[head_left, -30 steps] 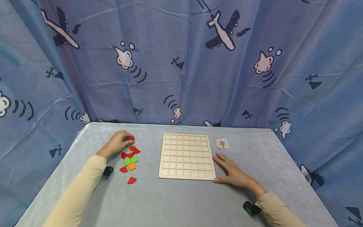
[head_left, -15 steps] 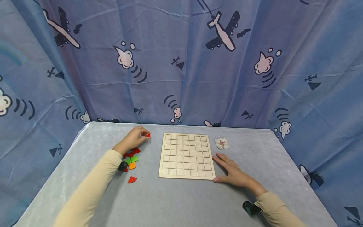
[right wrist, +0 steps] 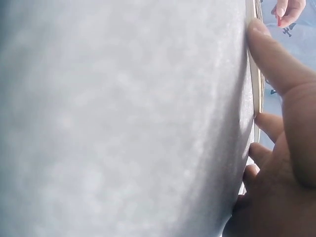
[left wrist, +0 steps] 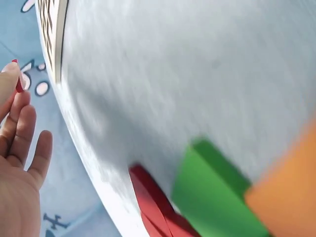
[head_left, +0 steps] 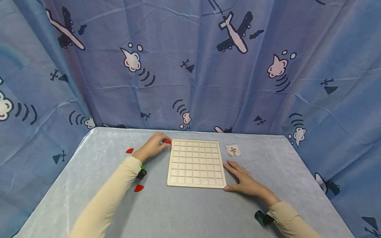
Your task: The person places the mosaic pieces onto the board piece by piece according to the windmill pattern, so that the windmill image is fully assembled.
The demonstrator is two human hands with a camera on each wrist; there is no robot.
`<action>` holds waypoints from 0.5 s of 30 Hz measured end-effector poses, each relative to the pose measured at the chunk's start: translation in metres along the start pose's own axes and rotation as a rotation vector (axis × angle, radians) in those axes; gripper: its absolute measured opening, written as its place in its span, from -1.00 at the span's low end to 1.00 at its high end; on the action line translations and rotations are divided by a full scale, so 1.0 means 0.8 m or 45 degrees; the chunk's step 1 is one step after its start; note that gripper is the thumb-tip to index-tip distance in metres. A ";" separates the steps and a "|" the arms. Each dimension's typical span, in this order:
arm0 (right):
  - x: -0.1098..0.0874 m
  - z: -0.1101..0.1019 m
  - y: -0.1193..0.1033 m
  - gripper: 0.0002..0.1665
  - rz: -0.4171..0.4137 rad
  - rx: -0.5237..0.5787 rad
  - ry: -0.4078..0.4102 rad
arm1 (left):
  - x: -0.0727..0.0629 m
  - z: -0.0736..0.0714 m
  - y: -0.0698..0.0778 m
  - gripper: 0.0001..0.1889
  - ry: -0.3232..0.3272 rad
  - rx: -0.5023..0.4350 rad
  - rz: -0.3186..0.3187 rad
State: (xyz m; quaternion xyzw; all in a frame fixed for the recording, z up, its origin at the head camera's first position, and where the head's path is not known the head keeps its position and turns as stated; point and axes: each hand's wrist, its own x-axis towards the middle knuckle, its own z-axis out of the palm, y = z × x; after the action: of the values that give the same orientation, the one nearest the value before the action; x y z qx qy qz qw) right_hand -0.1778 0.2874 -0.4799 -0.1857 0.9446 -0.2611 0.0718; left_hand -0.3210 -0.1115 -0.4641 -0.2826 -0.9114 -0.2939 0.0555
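Note:
My left hand [head_left: 154, 145] pinches a small red piece [head_left: 169, 142] between thumb and fingertips, at the far left corner of a pale wooden grid board [head_left: 196, 163]. In the left wrist view the red piece [left wrist: 19, 85] shows edge-on at the fingertips, the other fingers loosely bent. My right hand [head_left: 242, 180] lies at the board's right side, fingers spread, with thumb at the near right corner and fingertips along the edge. The right wrist view shows that thumb [right wrist: 276, 57] against the board's rim [right wrist: 255, 74]. No pieces lie in the visible grid squares.
A red quarter-round piece [head_left: 129, 150] lies left of the left forearm, another red piece [head_left: 139, 188] nearer me. Green [left wrist: 212, 192] and orange [left wrist: 291, 192] pieces are mostly hidden under the left wrist in the head view. A small patterned card [head_left: 233, 150] lies right of the board.
My left hand has carried the red piece rightward from the pile to the board's far left corner. A red piece at the left has come into sight. The right hand and board stay put.

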 end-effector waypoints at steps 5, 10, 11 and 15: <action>0.000 -0.001 0.000 0.14 -0.005 0.001 0.005 | 0.010 0.012 0.014 -0.76 -0.018 -0.019 0.024; -0.001 -0.002 -0.001 0.13 -0.004 0.002 -0.001 | 0.020 0.025 0.029 -0.76 -0.060 -0.036 0.052; -0.001 -0.002 -0.001 0.13 -0.003 0.000 -0.002 | 0.023 0.027 0.032 -0.76 -0.066 -0.035 0.060; -0.001 -0.001 -0.001 0.13 -0.008 0.008 0.002 | 0.031 0.037 0.044 -0.76 -0.084 -0.038 0.068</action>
State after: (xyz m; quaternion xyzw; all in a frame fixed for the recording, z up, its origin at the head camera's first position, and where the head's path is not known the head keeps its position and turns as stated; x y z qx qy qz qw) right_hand -0.1771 0.2874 -0.4789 -0.1884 0.9432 -0.2645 0.0706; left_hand -0.3209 -0.0590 -0.4642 -0.3172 -0.9004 -0.2963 0.0289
